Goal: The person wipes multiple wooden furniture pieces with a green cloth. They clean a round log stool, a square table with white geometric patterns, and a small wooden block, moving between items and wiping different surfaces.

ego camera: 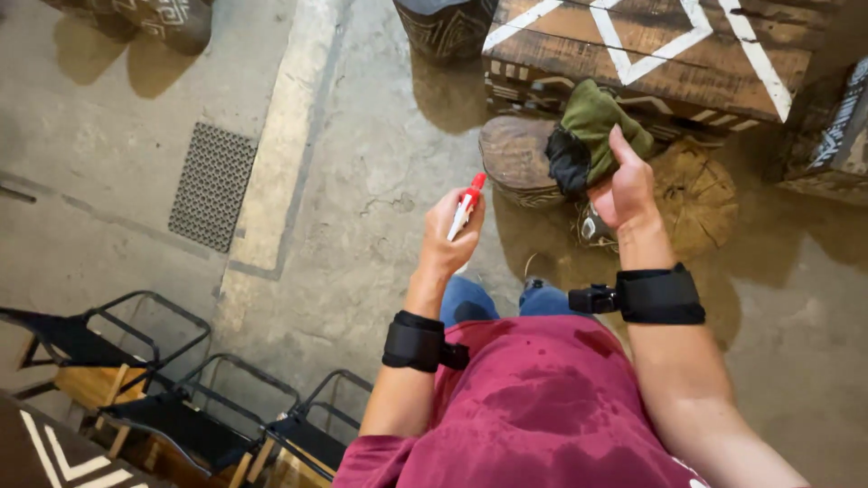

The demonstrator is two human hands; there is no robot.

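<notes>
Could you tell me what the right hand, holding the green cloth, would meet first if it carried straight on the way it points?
Probably the round wooden stool just beyond the right hand and its cloth, then the painted wooden table behind it. Depth is hard to judge from above.

Red-and-white spray bottle (467, 206) in the left hand (449, 237); olive-green cloth with a black patch (592, 136) in the right hand (626, 188). Beyond them, a dark brown wooden table (651, 54) with white geometric lines. Below, a maroon shirt (542, 407) and black wristbands (660, 295).
</notes>
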